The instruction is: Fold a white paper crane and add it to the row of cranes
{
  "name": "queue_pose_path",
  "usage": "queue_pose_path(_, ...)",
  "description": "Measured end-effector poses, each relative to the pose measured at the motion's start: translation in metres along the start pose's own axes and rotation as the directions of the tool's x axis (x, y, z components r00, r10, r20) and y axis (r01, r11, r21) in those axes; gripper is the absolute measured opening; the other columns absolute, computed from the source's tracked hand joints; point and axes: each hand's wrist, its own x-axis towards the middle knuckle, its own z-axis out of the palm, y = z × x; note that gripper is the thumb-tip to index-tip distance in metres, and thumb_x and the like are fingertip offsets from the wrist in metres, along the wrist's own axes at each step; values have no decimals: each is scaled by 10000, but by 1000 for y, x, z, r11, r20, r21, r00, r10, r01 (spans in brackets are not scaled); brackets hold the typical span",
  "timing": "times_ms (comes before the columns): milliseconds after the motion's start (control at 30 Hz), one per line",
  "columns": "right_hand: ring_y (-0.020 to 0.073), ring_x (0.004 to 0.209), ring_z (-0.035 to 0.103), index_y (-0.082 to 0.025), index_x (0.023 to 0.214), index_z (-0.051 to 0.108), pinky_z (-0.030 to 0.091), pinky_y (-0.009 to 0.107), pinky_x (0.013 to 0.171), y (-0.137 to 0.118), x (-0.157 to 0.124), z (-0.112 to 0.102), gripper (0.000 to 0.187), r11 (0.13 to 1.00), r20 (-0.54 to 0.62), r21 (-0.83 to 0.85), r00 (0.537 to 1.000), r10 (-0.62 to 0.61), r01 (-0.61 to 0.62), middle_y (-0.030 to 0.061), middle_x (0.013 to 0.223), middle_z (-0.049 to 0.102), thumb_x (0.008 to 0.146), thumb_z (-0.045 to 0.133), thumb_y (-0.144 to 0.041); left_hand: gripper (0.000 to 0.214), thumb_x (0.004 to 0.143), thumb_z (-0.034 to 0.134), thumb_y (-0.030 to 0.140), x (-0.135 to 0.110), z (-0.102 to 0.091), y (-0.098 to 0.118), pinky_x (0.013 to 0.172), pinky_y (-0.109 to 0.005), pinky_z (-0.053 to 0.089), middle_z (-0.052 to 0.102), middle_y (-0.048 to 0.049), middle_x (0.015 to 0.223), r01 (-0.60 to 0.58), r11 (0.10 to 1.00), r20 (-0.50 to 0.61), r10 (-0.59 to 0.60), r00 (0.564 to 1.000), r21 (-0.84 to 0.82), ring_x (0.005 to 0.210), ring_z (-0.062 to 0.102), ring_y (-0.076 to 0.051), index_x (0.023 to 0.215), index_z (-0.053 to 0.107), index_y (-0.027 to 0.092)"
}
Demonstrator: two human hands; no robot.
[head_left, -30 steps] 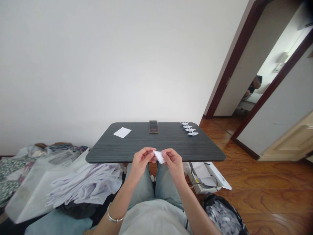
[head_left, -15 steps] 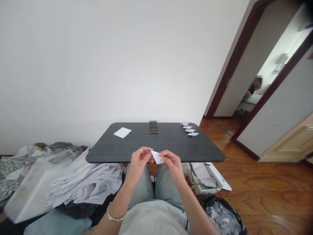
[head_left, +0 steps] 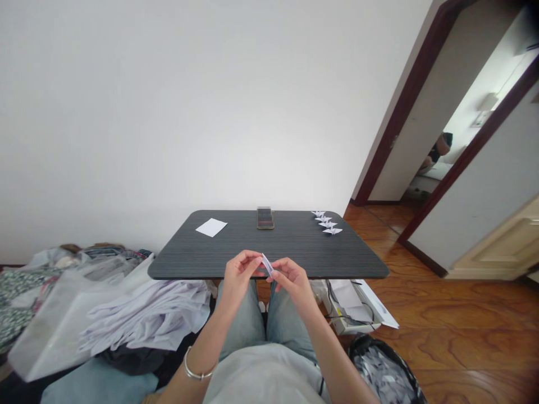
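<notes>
A small piece of folded white paper (head_left: pixel 267 265) is pinched between my two hands, just over the front edge of the dark table (head_left: pixel 236 247). It is turned nearly edge-on, so its layers look like a narrow slanted strip. My left hand (head_left: pixel 241 274) grips its upper left side with thumb and fingers. On the lower right side, my right hand (head_left: pixel 291 277) pinches it the same way. Several folded white paper cranes (head_left: pixel 327 223) stand in a row at the table's right. White paper sheets (head_left: pixel 211 227) lie at the left.
A phone (head_left: pixel 265 219) rests at the table's back edge against the wall. Clothes and plastic bags (head_left: pixel 147 314) are piled at the left. An open box (head_left: pixel 351 306) and a black bag of scraps (head_left: pixel 385 370) sit on the floor at right. Another person (head_left: pixel 438 150) is beyond the doorway.
The folded paper has turned from showing its broad triangular face to nearly edge-on. My fingers have shifted slightly around it. The table items have stayed in place.
</notes>
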Motion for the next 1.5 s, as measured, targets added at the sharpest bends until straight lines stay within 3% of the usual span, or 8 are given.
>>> queue_pose_path(167,133,592,620,-183,823,580,443,180,439,-5,-2,2,233,991,43,85,994,98,-101,9,702,631,729,636,-388,136,685,667,259,3,-4,2,525,-196,464,650,-34,743,-74,985,-6,76,997,155,664,581,-132,752,651,142)
queue_pose_path(400,134,592,635,-187,797,580,454,177,446,-9,-5,6,241,973,75,145,983,170,-179,8,693,647,722,638,-409,286,518,762,175,6,-3,3,563,-216,475,539,27,655,39,999,81,-37,996,-13,624,533,-109,755,605,147)
queue_pose_path(667,120,567,618,-180,739,595,469,183,474,-9,-4,7,240,972,94,158,982,162,-175,-3,668,641,714,646,-413,194,607,721,259,7,-5,-1,556,-197,393,512,36,588,43,999,103,-44,994,18,565,483,-85,649,574,139)
queue_pose_path(933,106,507,552,-171,654,615,389,170,425,-8,-2,3,249,993,28,6,993,115,-115,-5,558,612,731,605,-407,189,644,686,294,6,-3,-1,529,-198,370,547,21,573,80,996,128,-85,988,48,539,480,-90,632,583,136)
queue_pose_path(1233,110,403,565,-149,618,644,370,177,393,1,3,-2,201,985,-36,-98,989,142,-145,0,456,628,685,623,-337,163,679,660,297,7,-6,-12,486,-198,343,566,12,565,-16,983,142,-11,990,184,497,458,-91,667,607,144)
queue_pose_path(1400,122,411,585,-151,598,638,432,201,420,2,4,-4,188,992,-124,-65,987,98,-107,2,450,626,682,625,-318,150,659,692,292,4,-10,-14,521,-211,345,550,17,563,-134,926,189,70,980,352,516,432,-97,706,663,153)
queue_pose_path(1500,130,430,598,-153,608,638,458,212,440,1,4,-4,185,994,-148,-40,985,92,-99,6,463,635,680,638,-323,115,680,678,266,2,-11,-12,555,-217,366,561,-4,666,-219,906,233,140,962,362,563,450,-102,729,683,163)
